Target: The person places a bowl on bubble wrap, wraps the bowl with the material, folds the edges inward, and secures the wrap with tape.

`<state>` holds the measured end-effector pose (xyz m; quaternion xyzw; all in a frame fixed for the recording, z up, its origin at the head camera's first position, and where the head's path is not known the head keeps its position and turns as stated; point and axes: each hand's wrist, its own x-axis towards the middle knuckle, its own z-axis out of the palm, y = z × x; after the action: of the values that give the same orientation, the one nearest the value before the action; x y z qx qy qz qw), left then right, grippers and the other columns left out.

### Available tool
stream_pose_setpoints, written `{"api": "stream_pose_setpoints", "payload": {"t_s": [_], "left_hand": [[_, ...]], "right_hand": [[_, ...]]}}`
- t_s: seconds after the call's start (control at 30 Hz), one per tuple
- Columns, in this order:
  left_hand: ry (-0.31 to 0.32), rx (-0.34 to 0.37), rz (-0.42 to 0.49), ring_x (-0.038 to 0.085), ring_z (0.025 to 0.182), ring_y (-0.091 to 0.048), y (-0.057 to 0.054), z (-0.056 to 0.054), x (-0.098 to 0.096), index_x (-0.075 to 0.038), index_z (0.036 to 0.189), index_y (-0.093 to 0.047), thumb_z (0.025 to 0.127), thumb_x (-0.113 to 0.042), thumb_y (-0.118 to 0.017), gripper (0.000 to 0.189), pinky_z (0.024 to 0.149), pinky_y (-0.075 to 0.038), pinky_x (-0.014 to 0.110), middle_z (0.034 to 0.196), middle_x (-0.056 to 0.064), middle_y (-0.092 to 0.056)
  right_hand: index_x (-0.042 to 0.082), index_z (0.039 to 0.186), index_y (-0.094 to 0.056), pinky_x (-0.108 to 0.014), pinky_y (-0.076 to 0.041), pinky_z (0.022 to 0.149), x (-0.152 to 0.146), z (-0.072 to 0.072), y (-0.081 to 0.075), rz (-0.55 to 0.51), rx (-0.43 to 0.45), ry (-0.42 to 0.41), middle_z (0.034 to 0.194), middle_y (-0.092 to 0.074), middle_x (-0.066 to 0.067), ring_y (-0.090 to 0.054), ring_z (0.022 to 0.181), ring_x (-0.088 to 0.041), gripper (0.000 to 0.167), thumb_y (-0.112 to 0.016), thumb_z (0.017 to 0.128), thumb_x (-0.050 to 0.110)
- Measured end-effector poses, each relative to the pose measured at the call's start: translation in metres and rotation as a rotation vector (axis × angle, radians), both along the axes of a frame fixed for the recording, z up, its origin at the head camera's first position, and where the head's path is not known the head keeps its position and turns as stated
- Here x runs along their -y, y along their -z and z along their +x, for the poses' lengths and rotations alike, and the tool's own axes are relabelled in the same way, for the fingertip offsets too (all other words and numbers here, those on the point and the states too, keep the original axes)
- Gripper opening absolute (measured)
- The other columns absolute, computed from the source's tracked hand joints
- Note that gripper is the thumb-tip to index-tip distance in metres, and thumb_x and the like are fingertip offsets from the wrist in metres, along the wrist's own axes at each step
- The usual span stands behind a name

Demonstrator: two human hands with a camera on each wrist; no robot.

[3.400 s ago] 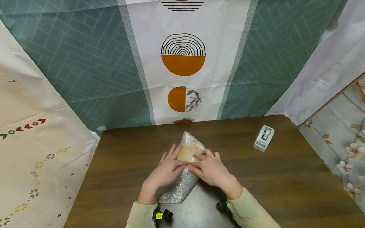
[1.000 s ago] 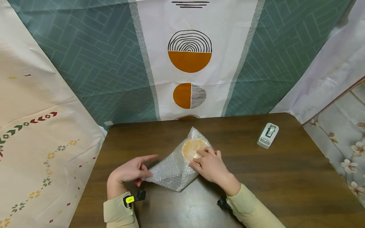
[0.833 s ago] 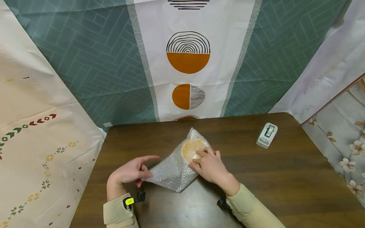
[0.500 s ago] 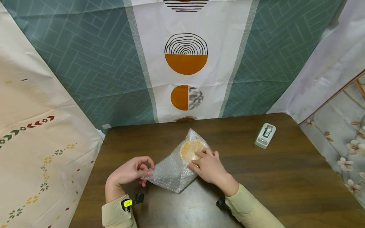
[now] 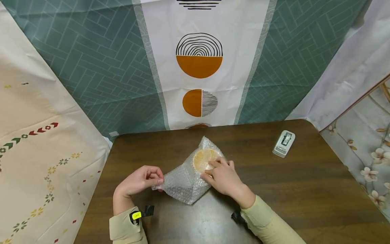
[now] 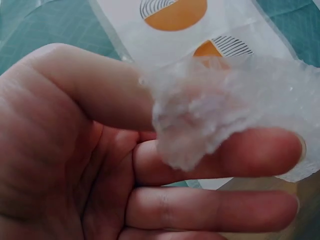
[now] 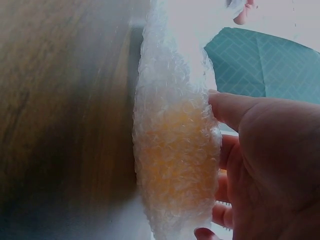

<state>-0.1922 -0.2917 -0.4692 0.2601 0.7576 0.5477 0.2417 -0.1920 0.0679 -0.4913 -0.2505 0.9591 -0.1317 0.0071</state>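
Observation:
Bubble wrap (image 5: 182, 183) lies round a flat, round, yellow-orange thing (image 5: 202, 161) that shows through it like an orange slice; its exact kind is hidden by the wrap. My left hand (image 5: 141, 181) pinches the narrow left corner of the bubble wrap between thumb and index finger, pulling it out from the bundle. In the left wrist view the crumpled corner (image 6: 195, 120) covers the thumb tip. My right hand (image 5: 226, 178) rests on the right side of the bundle, thumb and fingertips pressing its upper face over the yellow-orange thing.
A white-grey device (image 5: 283, 144) with a small clear window, much like a tape dispenser, lies toward the back right of the brown wooden table (image 5: 304, 189). Behind the table's far edge hangs a green and white patterned cloth (image 5: 195, 67). Pale printed cloths hang at both sides.
My left hand has moved from the middle of the bundle to its left corner, drawing the wrap out leftward. Its index finger, extended earlier, is now curled in. My right hand stays on the bundle.

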Motion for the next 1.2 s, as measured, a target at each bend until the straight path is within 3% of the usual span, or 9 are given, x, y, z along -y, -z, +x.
{"api": "stream_pose_setpoints", "payload": {"t_s": [0.27, 0.53, 0.73, 0.87, 0.97, 1.2], "left_hand": [[-0.034, -0.018, 0.037, 0.007, 0.073, -0.059, -0.002, 0.001, -0.001, 0.001, 0.103, -0.071, 0.105, -0.005, -0.059, 0.014, 0.068, -0.053, 0.032, 0.078, 0.001, -0.068], [-0.035, -0.072, 0.134, 0.017, 0.073, -0.056, -0.001, -0.001, 0.000, -0.001, 0.107, -0.072, 0.099, -0.002, -0.052, 0.021, 0.068, -0.047, 0.040, 0.082, 0.000, -0.066], [0.004, -0.058, 0.205, 0.010, 0.077, -0.057, -0.004, -0.001, -0.004, 0.005, 0.110, -0.069, 0.091, 0.009, -0.049, 0.028, 0.066, -0.046, 0.030, 0.088, 0.001, -0.071], [0.006, -0.109, 0.185, 0.010, 0.075, -0.053, -0.005, 0.000, -0.005, 0.003, 0.111, -0.068, 0.089, 0.016, -0.047, 0.032, 0.064, -0.043, 0.029, 0.087, 0.000, -0.070], [-0.009, -0.138, 0.160, 0.016, 0.077, -0.061, -0.004, -0.001, -0.006, 0.001, 0.111, -0.067, 0.094, 0.016, -0.055, 0.026, 0.071, -0.051, 0.026, 0.089, 0.003, -0.074], [-0.073, -0.115, 0.122, 0.024, 0.086, -0.075, -0.005, -0.002, -0.013, 0.000, 0.107, -0.068, 0.099, 0.005, -0.070, 0.010, 0.084, -0.061, 0.031, 0.092, 0.013, -0.078]], "right_hand": [[0.027, 0.123, -0.084, -0.056, -0.036, 0.088, 0.000, 0.000, 0.000, -0.011, 0.007, 0.003, 0.148, -0.064, -0.008, -0.049, 0.134, -0.032, 0.042, -0.058, 0.107, 0.055], [0.027, 0.123, -0.083, -0.056, -0.036, 0.088, 0.000, -0.001, 0.001, -0.013, 0.007, -0.002, 0.148, -0.064, -0.008, -0.049, 0.134, -0.032, 0.042, -0.058, 0.107, 0.055], [0.027, 0.123, -0.084, -0.056, -0.036, 0.089, -0.001, 0.000, 0.001, -0.020, 0.011, -0.003, 0.147, -0.065, -0.008, -0.049, 0.133, -0.032, 0.041, -0.058, 0.107, 0.055], [0.027, 0.122, -0.084, -0.057, -0.037, 0.091, -0.001, 0.000, 0.000, -0.028, 0.016, -0.008, 0.146, -0.065, -0.009, -0.049, 0.133, -0.033, 0.040, -0.058, 0.107, 0.054], [0.027, 0.121, -0.084, -0.057, -0.036, 0.091, -0.001, 0.000, 0.000, -0.033, 0.021, -0.012, 0.146, -0.065, -0.009, -0.049, 0.134, -0.033, 0.038, -0.059, 0.107, 0.052], [0.027, 0.121, -0.085, -0.056, -0.037, 0.090, -0.001, -0.001, 0.000, -0.033, 0.024, -0.017, 0.146, -0.065, -0.009, -0.048, 0.135, -0.033, 0.038, -0.060, 0.107, 0.052]]}}
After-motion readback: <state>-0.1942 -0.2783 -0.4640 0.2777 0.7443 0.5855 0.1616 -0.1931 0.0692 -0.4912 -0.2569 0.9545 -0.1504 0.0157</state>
